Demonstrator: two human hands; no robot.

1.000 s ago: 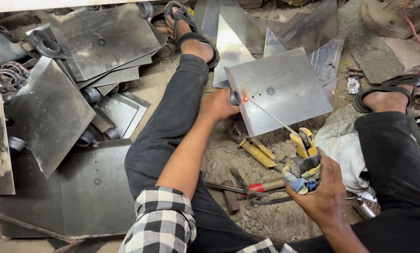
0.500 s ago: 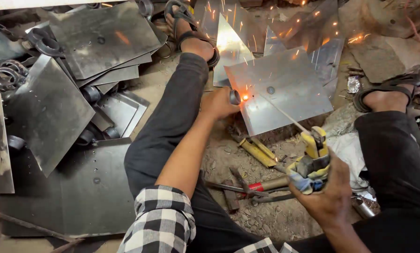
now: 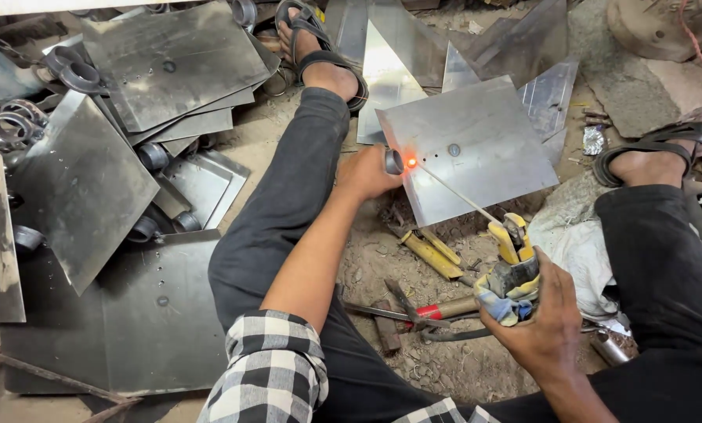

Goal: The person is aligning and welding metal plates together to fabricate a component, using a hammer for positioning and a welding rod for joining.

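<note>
My left hand pinches a small metal ring against the steel plate. My right hand grips the yellow electrode holder, its welding rod tip glowing orange beside the ring.

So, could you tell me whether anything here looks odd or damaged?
One spot glows orange-red on the grey metal sheet, where the thin welding rod from the right hand meets it. The left hand steadies a small metal ring bare, right beside it.
</note>
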